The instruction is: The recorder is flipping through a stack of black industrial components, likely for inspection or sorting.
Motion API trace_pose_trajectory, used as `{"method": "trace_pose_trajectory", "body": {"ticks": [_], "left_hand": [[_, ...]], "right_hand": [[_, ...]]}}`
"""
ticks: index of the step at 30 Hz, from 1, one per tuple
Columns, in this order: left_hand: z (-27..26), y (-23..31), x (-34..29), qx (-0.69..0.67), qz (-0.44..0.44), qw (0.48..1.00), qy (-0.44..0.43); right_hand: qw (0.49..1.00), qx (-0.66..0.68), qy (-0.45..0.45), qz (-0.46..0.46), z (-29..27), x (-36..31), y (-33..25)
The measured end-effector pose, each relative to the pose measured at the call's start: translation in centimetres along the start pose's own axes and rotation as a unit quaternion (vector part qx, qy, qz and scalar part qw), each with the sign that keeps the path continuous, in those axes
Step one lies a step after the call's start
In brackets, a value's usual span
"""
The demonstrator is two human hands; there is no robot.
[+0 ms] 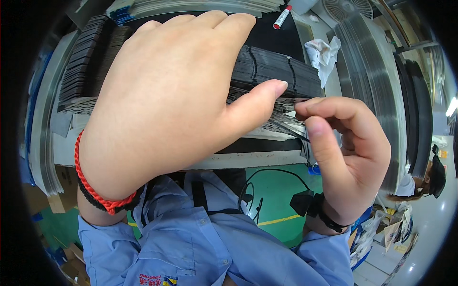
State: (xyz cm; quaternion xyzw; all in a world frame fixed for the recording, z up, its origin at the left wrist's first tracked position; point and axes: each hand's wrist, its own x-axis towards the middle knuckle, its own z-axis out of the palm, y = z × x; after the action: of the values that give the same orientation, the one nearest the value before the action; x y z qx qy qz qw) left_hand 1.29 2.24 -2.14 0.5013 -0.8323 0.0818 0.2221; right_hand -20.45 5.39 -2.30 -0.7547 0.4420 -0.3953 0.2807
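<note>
A long stack of thin black strips (272, 69) lies across the bench, its near face showing pale, patterned edges. Two dark lines run across its top. Over the stack my left hand (167, 90) is spread with its back up and thumb stretched to the right; its fingertips are partly hidden beyond the far side. At the stack's right end my right hand (350, 138) has thumb and index finger brought close together. A thin dark strip (296, 135) slants out from the stack to behind that thumb and seems held there; the exact grip is hidden.
More black strips (86, 62) are stacked at the left. Tall piles of clear sheets (369, 81) stand at the right. Beyond the stack are a red-and-white marker (282, 18), a crumpled white cloth (324, 55) and a fan (348, 8). Another person's head (431, 178) shows at the far right.
</note>
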Motion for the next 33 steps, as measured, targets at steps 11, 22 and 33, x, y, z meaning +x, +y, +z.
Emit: {"method": "trace_pose_trajectory", "body": {"ticks": [11, 22, 33], "left_hand": [[0.2, -0.4, -0.3, -0.015, 0.016, 1.000, 0.003], [0.3, -0.5, -0.4, -0.015, 0.016, 1.000, -0.001], [-0.2, -0.2, -0.2, -0.002, 0.014, 1.000, -0.017]], "right_hand": [[0.998, 0.025, -0.041, 0.042, -0.6, 1.0, -0.1], [0.998, 0.042, -0.007, 0.043, -0.1, 1.1, 0.1], [0.994, 0.076, 0.018, 0.072, 0.1, 1.0, 0.1]]}}
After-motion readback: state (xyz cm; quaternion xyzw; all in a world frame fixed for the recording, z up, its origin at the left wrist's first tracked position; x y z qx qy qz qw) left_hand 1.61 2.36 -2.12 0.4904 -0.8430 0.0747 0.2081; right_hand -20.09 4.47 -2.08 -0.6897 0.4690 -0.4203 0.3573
